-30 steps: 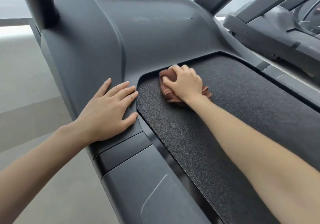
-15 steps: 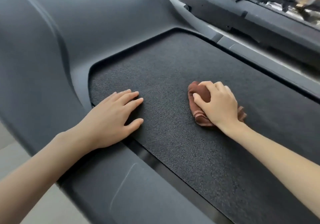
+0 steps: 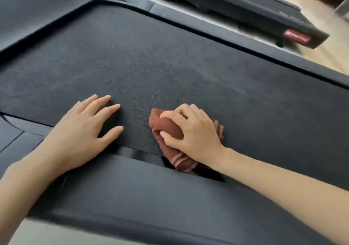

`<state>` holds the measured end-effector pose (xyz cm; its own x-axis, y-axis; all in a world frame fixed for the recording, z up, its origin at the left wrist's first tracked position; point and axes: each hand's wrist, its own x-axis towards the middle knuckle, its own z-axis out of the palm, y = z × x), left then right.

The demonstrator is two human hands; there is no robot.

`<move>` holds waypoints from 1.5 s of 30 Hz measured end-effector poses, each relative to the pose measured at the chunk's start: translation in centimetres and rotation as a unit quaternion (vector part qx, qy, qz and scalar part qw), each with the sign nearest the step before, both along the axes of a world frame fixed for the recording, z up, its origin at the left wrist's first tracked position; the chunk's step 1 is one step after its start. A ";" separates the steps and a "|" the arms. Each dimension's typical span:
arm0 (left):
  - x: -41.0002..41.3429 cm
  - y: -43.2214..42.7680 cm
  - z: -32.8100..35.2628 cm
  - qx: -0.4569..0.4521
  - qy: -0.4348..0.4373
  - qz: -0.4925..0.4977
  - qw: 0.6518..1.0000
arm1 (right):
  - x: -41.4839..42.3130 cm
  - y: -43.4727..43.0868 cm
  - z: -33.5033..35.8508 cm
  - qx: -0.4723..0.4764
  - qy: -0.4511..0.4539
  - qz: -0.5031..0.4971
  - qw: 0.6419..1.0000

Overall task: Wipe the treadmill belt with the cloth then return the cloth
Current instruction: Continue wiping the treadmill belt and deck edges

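Observation:
The dark textured treadmill belt (image 3: pixel 170 59) fills the middle of the view. A bunched reddish-brown cloth (image 3: pixel 166 128) with pale stripes lies on the belt at its near edge, one corner hanging over the gap beside the side rail. My right hand (image 3: pixel 194 133) grips the cloth, fingers and thumb curled round it. My left hand (image 3: pixel 83 131) rests flat on the belt to the cloth's left, fingers spread, palm over the belt's edge.
The grey side rail (image 3: pixel 132 191) runs along the near edge below my hands. The far side rail (image 3: pixel 245 42) borders the belt. A second treadmill (image 3: pixel 236 4) with a red label stands behind, on a pale floor (image 3: pixel 330 55).
My right hand has dragged the cloth back from the belt's front corner to its near edge. My left hand went from the motor cover onto the belt. The view swung right along the belt.

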<state>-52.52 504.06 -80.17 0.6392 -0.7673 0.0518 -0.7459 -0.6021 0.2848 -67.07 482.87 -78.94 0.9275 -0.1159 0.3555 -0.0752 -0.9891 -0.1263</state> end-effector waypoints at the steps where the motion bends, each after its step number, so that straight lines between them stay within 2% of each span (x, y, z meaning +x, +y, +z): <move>1: -1.2 -0.2 0.1 0.000 -0.004 -0.013 1.000 | -0.6 -0.2 -0.1 -0.004 -0.003 -0.018 1.000; 6: -5.8 -1.9 1.5 0.023 0.007 -0.087 0.996 | -3.7 -4.0 0.2 -0.019 0.006 -0.132 0.991; 9: -6.9 -3.0 2.4 0.037 -0.002 -0.121 0.992 | -6.7 -8.1 1.5 0.029 0.052 -0.274 0.960; 11: -7.5 -3.6 2.5 0.034 -0.003 -0.134 0.990 | -10.3 -10.2 2.9 0.073 0.032 -0.333 0.939; 13: -8.4 -4.4 2.3 0.030 0.000 -0.151 0.988 | -14.9 -11.1 4.6 0.068 0.009 -0.350 0.934; 19: -13.7 -7.1 1.0 0.067 -0.014 -0.203 0.977 | -24.7 -8.7 7.8 0.025 0.082 -0.356 0.930; 21: -14.0 -7.3 1.0 0.053 -0.012 -0.207 0.977 | -24.7 -7.2 6.8 0.064 0.067 -0.346 0.934; 23: -13.1 -7.0 1.1 0.031 0.002 -0.175 0.984 | -22.7 -5.7 5.5 0.114 0.059 -0.287 0.949; 27: -12.2 -5.7 1.1 0.033 0.000 -0.124 0.992 | -15.4 -1.8 3.1 0.098 0.095 -0.104 0.985; 31: -12.9 -6.0 0.8 0.052 -0.001 -0.109 0.993 | -9.1 0.4 3.0 0.101 0.144 -0.021 0.984; 36: -12.4 -5.0 0.9 0.053 -0.010 -0.117 0.992 | -8.4 -1.3 3.1 0.144 0.207 0.007 0.968; 45: -13.2 -4.8 1.0 0.051 -0.013 -0.103 0.993 | -10.7 -3.2 2.6 0.111 0.191 0.004 0.975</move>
<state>-65.70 499.28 -79.19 0.4677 -0.8837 -0.0186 -0.8627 -0.4610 0.2081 -77.78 479.63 -76.29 0.9886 -0.1419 -0.0498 -0.1503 -0.9416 -0.3013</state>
